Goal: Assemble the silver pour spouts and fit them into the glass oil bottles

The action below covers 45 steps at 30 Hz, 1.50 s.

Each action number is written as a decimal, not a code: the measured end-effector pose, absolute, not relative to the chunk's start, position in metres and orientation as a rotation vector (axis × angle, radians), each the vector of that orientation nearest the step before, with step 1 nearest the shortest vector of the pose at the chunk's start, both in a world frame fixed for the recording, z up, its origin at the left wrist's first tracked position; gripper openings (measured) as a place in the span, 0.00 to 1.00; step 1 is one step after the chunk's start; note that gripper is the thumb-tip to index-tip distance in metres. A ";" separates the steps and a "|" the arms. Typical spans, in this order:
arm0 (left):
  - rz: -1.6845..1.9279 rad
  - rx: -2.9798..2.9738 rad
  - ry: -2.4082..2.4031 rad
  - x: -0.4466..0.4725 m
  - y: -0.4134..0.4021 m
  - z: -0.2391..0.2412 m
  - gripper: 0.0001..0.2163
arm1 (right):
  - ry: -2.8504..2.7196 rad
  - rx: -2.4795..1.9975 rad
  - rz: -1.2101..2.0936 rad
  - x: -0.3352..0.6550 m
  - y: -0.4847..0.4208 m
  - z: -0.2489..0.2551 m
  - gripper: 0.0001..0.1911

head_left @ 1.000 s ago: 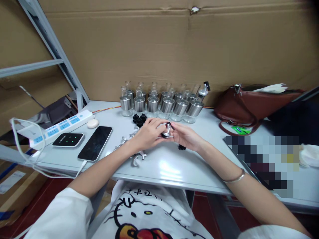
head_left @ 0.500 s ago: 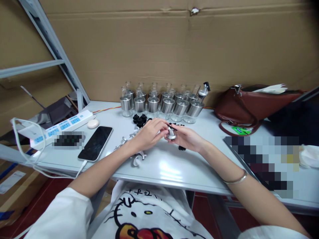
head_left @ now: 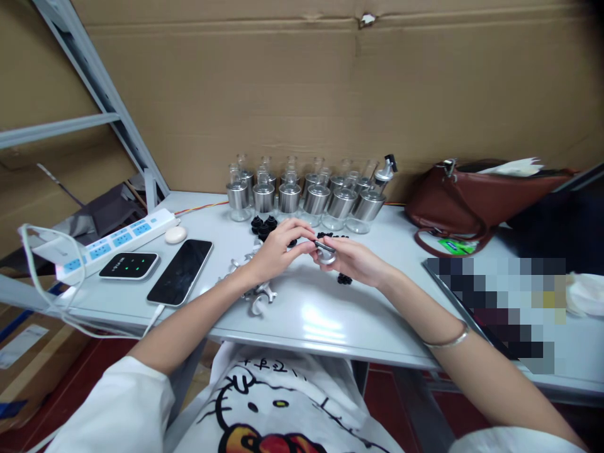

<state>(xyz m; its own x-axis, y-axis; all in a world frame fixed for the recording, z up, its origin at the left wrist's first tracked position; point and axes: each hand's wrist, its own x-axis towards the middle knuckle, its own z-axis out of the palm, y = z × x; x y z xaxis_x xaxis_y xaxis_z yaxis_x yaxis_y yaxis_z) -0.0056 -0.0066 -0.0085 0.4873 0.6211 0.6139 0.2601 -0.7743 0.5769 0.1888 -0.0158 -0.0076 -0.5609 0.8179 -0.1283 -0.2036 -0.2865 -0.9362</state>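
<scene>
Over the middle of the grey table (head_left: 330,314), my left hand (head_left: 278,248) and my right hand (head_left: 356,259) meet around a small silver metal cap (head_left: 325,253) with a black part. Both hands pinch it between their fingertips. Several more silver caps (head_left: 258,296) lie on the table under my left wrist. Small black stoppers (head_left: 264,225) and tiny black pieces (head_left: 344,279) sit close to the hands. Behind them stand two rows of small glass bottles with steel sleeves (head_left: 306,192); the rightmost bottle (head_left: 384,173) carries a black-tipped pourer.
At the left lie a black phone (head_left: 182,270), a small black device with green lights (head_left: 129,265), a white power strip (head_left: 113,241) and a white oval object (head_left: 175,234). A brown leather bag (head_left: 472,195) rests at the back right. Cardboard walls the back.
The silver cap has shifted slightly right and tipped over between my fingertips. Both hands stay together in nearly the same spot.
</scene>
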 end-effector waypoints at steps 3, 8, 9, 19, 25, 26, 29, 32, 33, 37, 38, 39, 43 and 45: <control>1.222 2.240 0.760 -0.004 -0.008 -0.007 0.06 | -1.289 -0.820 1.879 0.189 -0.016 -0.007 0.19; 1.207 2.064 0.821 -0.004 -0.008 -0.007 0.07 | -1.312 -0.835 1.919 0.187 -0.018 -0.005 0.29; 1.191 2.050 0.820 -0.004 -0.008 -0.007 0.07 | -1.308 -0.826 1.934 0.186 -0.018 -0.004 0.30; 1.139 2.005 0.813 -0.002 -0.009 -0.009 0.05 | -1.292 -0.841 1.968 0.184 -0.021 0.000 0.29; 1.140 2.002 0.768 -0.002 -0.009 -0.005 0.05 | -1.333 -0.892 1.931 0.185 -0.021 -0.002 0.27; 1.137 2.003 0.760 -0.003 -0.009 -0.005 0.05 | -1.338 -0.901 1.928 0.185 -0.021 -0.002 0.27; 1.138 1.992 0.730 -0.003 -0.008 -0.006 0.05 | -1.333 -0.904 1.949 0.185 -0.021 -0.002 0.28; 1.148 1.962 0.711 -0.004 -0.007 -0.007 0.06 | -1.346 -0.862 1.995 0.186 -0.022 -0.003 0.30; 1.149 1.955 0.713 -0.004 -0.007 -0.007 0.06 | -1.365 -0.849 2.002 0.186 -0.022 -0.003 0.31; 1.136 1.954 0.723 -0.004 -0.007 -0.006 0.06 | -1.424 -0.822 2.023 0.188 -0.022 -0.002 0.32; 1.137 1.951 0.720 -0.004 -0.007 -0.005 0.06 | -1.418 -0.811 2.039 0.188 -0.022 -0.001 0.31; 1.141 1.941 0.717 -0.005 -0.007 -0.005 0.06 | -1.404 -0.795 2.059 0.189 -0.022 0.000 0.29; 1.190 1.857 0.707 -0.004 -0.006 -0.005 0.05 | -1.383 -0.697 2.071 0.190 -0.021 0.000 0.23; 1.206 1.821 0.692 -0.004 -0.006 -0.006 0.06 | -1.416 -0.677 2.012 0.189 -0.021 -0.002 0.26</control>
